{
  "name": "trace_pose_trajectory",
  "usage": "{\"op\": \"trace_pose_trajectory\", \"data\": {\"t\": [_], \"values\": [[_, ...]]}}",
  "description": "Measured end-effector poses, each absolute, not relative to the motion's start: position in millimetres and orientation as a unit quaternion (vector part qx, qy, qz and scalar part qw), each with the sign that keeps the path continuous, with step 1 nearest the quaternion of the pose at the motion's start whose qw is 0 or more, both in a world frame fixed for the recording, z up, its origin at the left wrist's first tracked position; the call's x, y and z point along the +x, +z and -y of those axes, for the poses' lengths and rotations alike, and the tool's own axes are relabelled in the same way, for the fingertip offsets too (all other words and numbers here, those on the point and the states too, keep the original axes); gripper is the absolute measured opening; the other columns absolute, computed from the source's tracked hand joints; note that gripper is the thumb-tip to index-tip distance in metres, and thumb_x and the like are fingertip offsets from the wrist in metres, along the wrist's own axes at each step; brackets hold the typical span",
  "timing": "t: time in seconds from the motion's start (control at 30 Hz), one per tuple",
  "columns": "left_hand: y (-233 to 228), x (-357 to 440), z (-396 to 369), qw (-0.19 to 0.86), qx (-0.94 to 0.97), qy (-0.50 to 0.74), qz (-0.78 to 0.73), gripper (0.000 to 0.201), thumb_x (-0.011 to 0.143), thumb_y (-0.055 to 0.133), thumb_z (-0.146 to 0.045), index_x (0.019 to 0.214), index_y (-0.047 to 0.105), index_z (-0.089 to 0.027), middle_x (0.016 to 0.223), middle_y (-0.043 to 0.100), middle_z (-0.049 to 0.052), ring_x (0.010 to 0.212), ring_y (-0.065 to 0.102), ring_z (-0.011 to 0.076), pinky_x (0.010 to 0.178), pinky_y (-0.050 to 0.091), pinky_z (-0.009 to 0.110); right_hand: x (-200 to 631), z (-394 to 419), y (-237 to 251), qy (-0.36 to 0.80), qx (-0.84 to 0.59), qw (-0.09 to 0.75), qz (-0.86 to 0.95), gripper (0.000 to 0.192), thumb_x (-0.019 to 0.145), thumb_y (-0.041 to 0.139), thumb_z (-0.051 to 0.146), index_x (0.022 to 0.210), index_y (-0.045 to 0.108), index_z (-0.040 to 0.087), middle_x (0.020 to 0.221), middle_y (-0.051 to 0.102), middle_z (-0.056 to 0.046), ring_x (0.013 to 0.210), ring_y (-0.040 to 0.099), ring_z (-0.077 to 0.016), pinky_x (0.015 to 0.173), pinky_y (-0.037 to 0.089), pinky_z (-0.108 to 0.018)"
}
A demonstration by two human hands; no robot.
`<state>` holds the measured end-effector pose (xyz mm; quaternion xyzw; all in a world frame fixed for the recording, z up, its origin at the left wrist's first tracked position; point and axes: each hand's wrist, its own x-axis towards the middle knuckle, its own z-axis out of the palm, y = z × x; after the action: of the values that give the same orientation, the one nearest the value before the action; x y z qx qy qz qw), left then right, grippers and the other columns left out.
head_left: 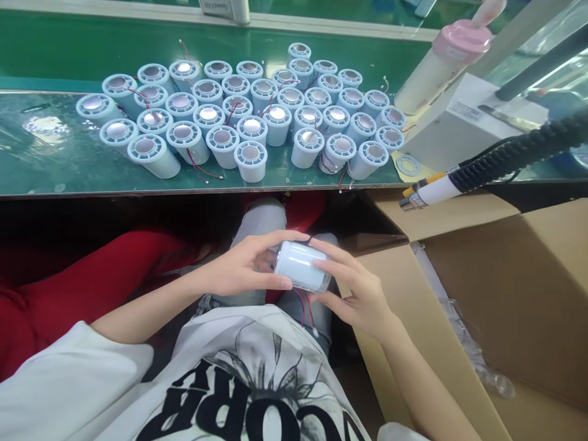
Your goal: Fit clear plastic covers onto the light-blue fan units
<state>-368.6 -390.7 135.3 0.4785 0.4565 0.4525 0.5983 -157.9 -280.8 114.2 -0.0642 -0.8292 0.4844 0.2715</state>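
Both hands [248, 266] [358, 288] grip one white cylinder [301, 264], hiding its ends.

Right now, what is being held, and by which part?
Both hands, left hand and right hand, hold one white cylinder sideways by its curved wall and ends.

A pale blue-white plastic cylinder [301, 265] lies on its side, held in the air over the lap, below the green bench's front edge, thin red wires dangling underneath.
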Motion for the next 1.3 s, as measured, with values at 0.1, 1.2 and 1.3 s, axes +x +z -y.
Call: {"op": "trace_pose_trajectory", "data": {"t": [0.1,1.2,1.3], "values": [[136,-372,388,0.576,0.524,0.439,-0.449,0.073,0.073,0.074,-0.024,0.138,0.042,-0.029,0.132,0.054,0.009,0.109,0.06,0.0228,0.087,0.054,0.03,-159,284,117,0.626,-0.127,0.239,0.731,0.058,0.076,0.073,0.026,0.129,0.051,0.033,0.132,0.056,-0.007,0.121,0.054,-0.0236,0.096,0.052,-0.039],[111,-349,176,0.636,0.647,0.297,-0.298,0.068,0.069,0.073,-0.009,0.131,0.047,-0.017,0.137,0.049,0.018,0.125,0.05,0.0242,0.105,0.039,0.042,-151,200,23,0.629,-0.317,0.554,0.445,0.058,0.051,0.085,0.038,0.1,0.058,0.026,0.128,0.058,-0.01,0.121,0.052,-0.027,0.099,0.044,-0.047],[117,-356,186,0.64,0.64,0.295,-0.306,0.066,0.071,0.073,-0.011,0.131,0.047,-0.017,0.135,0.051,0.018,0.124,0.051,0.0242,0.105,0.039,0.042,-155,202,30,0.65,-0.31,0.535,0.441,0.057,0.05,0.085,0.037,0.099,0.06,0.025,0.125,0.06,-0.01,0.118,0.054,-0.0272,0.097,0.046,-0.047]]}}
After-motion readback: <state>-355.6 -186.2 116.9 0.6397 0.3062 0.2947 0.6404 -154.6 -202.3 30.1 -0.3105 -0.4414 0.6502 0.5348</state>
